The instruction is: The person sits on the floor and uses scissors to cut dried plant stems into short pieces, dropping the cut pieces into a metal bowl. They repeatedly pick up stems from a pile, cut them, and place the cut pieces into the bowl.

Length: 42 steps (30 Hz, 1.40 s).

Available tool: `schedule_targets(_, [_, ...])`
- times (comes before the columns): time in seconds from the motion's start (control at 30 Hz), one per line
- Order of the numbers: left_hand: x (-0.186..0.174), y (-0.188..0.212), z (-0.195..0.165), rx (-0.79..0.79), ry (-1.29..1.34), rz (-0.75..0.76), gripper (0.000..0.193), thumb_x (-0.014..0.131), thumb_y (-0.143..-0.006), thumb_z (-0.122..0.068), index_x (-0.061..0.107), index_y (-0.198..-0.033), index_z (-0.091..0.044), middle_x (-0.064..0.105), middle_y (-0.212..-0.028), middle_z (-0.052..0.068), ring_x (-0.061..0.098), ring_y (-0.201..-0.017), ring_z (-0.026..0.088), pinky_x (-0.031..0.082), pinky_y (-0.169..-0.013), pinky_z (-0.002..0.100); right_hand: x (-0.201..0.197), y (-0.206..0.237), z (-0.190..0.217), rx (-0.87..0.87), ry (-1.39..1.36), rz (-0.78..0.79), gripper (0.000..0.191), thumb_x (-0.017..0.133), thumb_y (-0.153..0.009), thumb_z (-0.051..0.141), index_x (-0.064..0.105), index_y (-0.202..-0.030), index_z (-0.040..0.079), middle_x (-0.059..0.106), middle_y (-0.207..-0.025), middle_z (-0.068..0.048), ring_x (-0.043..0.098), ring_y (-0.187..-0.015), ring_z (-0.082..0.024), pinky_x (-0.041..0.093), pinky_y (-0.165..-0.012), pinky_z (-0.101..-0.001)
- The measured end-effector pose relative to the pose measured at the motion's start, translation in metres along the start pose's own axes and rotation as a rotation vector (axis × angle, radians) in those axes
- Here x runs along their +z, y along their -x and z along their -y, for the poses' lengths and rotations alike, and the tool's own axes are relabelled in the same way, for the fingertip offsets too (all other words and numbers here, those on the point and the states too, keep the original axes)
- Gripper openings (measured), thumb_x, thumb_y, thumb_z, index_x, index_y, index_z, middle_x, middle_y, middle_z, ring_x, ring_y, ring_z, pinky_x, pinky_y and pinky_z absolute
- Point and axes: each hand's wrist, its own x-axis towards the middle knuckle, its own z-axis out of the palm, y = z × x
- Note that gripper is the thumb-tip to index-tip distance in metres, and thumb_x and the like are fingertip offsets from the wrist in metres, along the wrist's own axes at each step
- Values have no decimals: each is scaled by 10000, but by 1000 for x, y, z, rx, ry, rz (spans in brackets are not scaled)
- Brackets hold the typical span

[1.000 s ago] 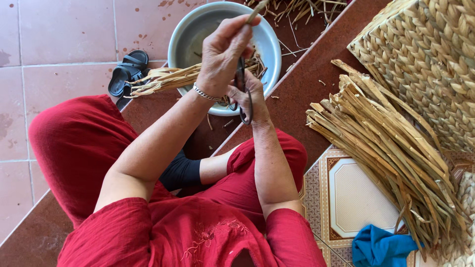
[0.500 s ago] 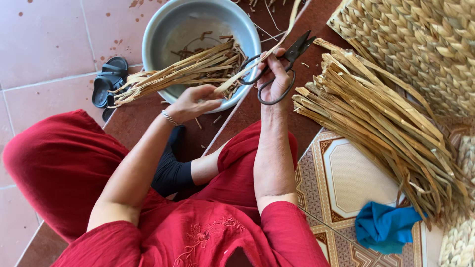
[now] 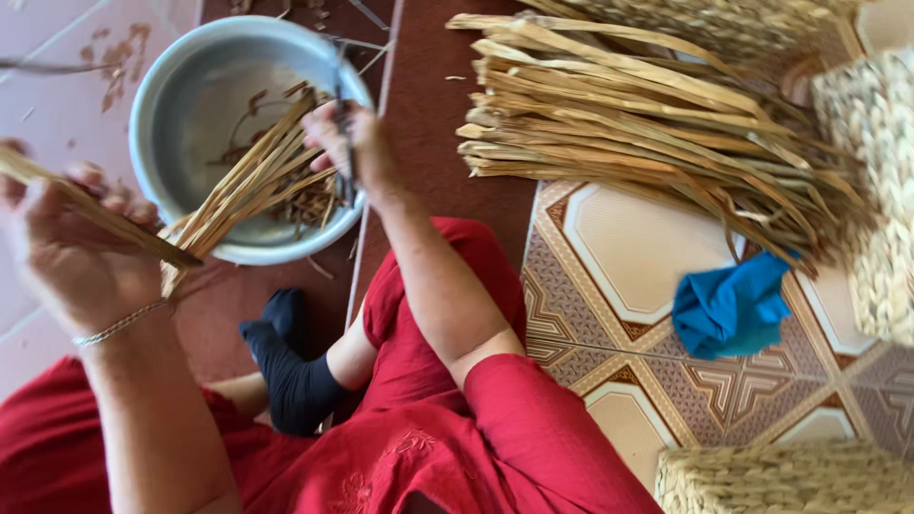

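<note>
The left hand is closed around a bundle of dried straw strips, gripping it near one end so that the strips slant up and to the right, their far ends lying inside the metal basin. A thin bracelet circles that wrist. The right hand is clasped on a pair of dark scissors at the basin's right rim, just beside the upper ends of the strips; motion blur hides how far the blades are parted. Short brown trimmings lie in the bottom of the basin.

The basin stands on a dark red-brown strip of floor, which runs between pale pink tiles on the left and patterned tiles with cream octagons and brown borders on the right. The person sits on this floor in red clothing, with one foot in a dark sock tucked near the basin.

To the right, well apart from the hands, a large heap of long straw strips lies across the red floor and the patterned tiles. A crumpled blue cloth rests on the tiles just below the heap. Woven straw baskets stand at the right edge and in the lower right corner.
</note>
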Motion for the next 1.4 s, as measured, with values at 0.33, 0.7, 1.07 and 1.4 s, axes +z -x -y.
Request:
schedule_targets(0.33, [239, -9, 139, 851, -1017, 983, 314, 674, -1109, -177, 613, -1417, -168, 575, -1004, 73, 561, -880, 218, 484, -758, 360, 3, 25, 28, 136, 142, -75, 291, 738, -923, 293, 626, -1000, 36, 645, -801, -63, 661, -687, -135, 586, -534, -279])
schedule_targets(0.7, [247, -43, 307, 910, -1529, 1049, 759, 685, -724, -21, 594, -1445, -241, 545, -1259, 141, 522, -1185, 325, 425, -957, 560, 7, 34, 45, 218, 234, -63, 328, 763, -898, 334, 645, -1010, 49, 564, -670, -13, 550, -531, -94, 485, -486, -275])
schedule_targets(1.07, [81, -93, 113, 793, -1059, 287, 284, 664, -1053, 153, 660, -1252, -50, 646, -1180, 110, 675, -1066, 238, 544, -947, 319, -23, -9, -11, 177, -154, -74, 322, 694, -956, 280, 614, -1085, -3, 699, -831, -88, 689, -673, -156, 574, -477, -294])
schedule_targets(1.4, [-108, -131, 150, 243, -1803, -6, 230, 757, -866, -208, 729, -1073, -112, 639, -1162, 161, 562, -1078, 367, 432, -888, 506, -12, -21, 31, 56, 319, -93, 545, 738, -961, 332, 579, -1291, -72, 749, -858, -122, 655, -574, -115, 523, -486, -224])
